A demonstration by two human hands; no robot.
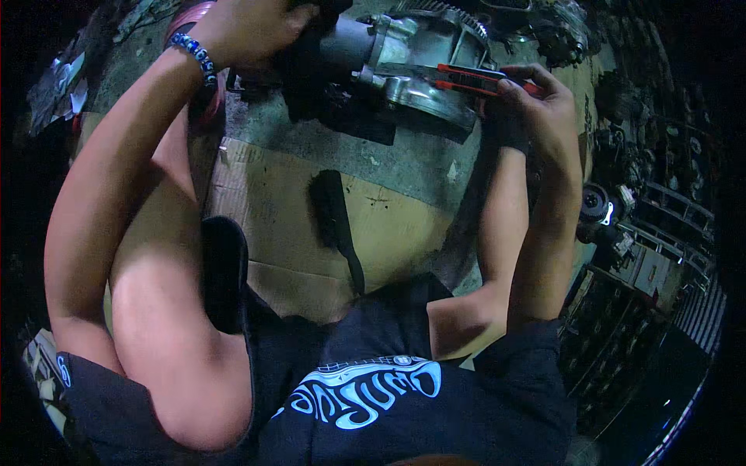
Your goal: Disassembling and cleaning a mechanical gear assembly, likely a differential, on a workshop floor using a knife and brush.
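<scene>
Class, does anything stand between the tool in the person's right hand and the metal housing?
Nothing visible does. The red-and-black tool in the right hand overlaps the metal housing in this view; whether they touch is unclear. The dark brush lies on the cardboard, apart from both.

Brush [334, 213] lies on cardboard [404, 221] before me; casing [423, 48] lies beyond both, between my left hand [256, 31] and right hand [544, 97]; hand tool [474, 80] in latter.

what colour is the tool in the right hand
The tool is orange-red and black, best seen in the head view.
</scene>
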